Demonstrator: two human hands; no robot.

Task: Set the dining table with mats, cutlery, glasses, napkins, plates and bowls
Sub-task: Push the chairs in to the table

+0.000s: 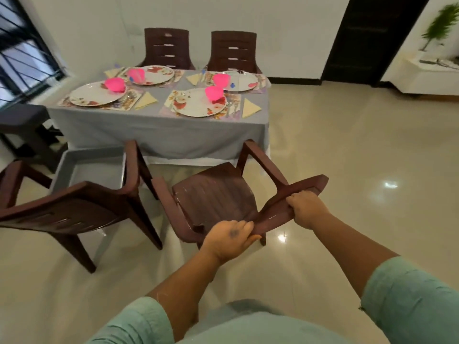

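A brown plastic chair (213, 194) stands on the floor in front of me, its seat facing the table. My left hand (227, 240) grips the lower left end of its backrest. My right hand (308, 209) grips the backrest's top rail further right. The dining table (159, 130), under a grey cloth, carries several floral plates (95, 95) on patterned mats (171, 99), with a pink bowl (214, 93) on each plate and folded yellow napkins (250, 108) beside them. Cutlery lies next to the plates, too small to make out.
A second brown chair (74, 209) stands to the left with a grey bin (89, 170) behind it. Two more chairs (167, 47) stand at the table's far side. A dark stool (22, 120) is at left, a dark doorway (372, 38) at right. The tiled floor is glossy.
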